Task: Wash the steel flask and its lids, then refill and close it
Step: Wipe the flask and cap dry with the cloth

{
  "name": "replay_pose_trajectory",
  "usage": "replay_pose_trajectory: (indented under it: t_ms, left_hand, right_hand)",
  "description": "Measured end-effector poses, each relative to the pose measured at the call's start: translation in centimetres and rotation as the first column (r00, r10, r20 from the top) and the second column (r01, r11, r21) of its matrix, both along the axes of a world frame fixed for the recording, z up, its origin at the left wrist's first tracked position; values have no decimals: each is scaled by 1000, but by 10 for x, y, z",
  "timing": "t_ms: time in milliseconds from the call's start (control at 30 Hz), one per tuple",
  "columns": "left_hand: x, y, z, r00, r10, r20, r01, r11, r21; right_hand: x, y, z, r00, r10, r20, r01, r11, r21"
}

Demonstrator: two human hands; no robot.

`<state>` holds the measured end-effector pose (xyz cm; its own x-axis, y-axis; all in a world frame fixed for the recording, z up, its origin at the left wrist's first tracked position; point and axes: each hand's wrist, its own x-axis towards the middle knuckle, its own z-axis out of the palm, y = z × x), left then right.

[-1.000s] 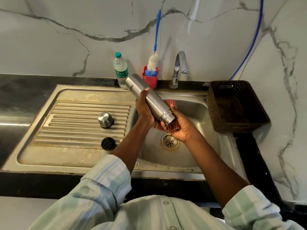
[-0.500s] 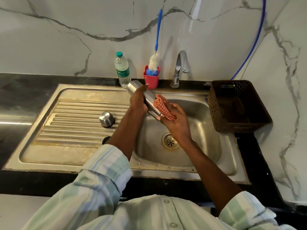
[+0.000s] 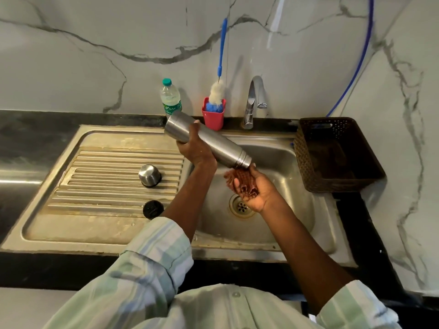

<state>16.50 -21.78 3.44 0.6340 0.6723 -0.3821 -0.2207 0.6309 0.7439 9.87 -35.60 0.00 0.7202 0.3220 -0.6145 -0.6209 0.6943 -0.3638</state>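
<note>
My left hand [image 3: 197, 149] grips the steel flask [image 3: 213, 143] around its body and holds it tilted over the sink basin [image 3: 292, 210], neck down to the right. Just under the flask's mouth, my right hand [image 3: 251, 188] lies palm up and holds a red checked scrub cloth [image 3: 242, 184]; the cloth is blurred. The steel cup lid [image 3: 150, 175] stands upside down on the ribbed drainboard [image 3: 99, 176]. Near the drainboard's front edge lies the black inner lid [image 3: 152, 209].
A plastic water bottle [image 3: 169, 98], a red holder [image 3: 213, 116] with a blue-handled bottle brush [image 3: 217, 90] and the tap [image 3: 254, 100] stand along the back wall. A dark woven basket [image 3: 308, 162] sits right of the sink. The drain [image 3: 241, 206] is below my right hand.
My right hand slid the cloth from the flask's body down to its mouth and turned palm up. The flask moved slightly right and its neck is bare again.
</note>
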Motion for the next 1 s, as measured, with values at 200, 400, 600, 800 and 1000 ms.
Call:
replay_pose_trajectory:
  t_ms: [200, 400, 600, 800, 1000]
  left_hand:
    - [-27, 24, -24, 879, -411, -242, 454, 567, 687]
    - [-34, 10, -35, 740, -541, -400, 569, 185, 802]
    - [-42, 5, -42, 714, -517, -471, 577, 54, 815]
    - [-30, 11, -45, 733, -441, -518, 544, -77, 836]
    - [-26, -1, -43, 682, -479, -553, 535, -188, 823]
  right_hand:
    - [3, -4, 14, 935, -111, 338, 320, 675, -664]
    - [13, 24, 37, 589, 564, 579, 506, 302, -808]
    - [45, 18, 51, 755, 559, 343, 279, 199, -939]
    - [15, 31, 29, 529, 787, 318, 456, 53, -889]
    - [27, 34, 19, 587, 743, 322, 539, -63, -840]
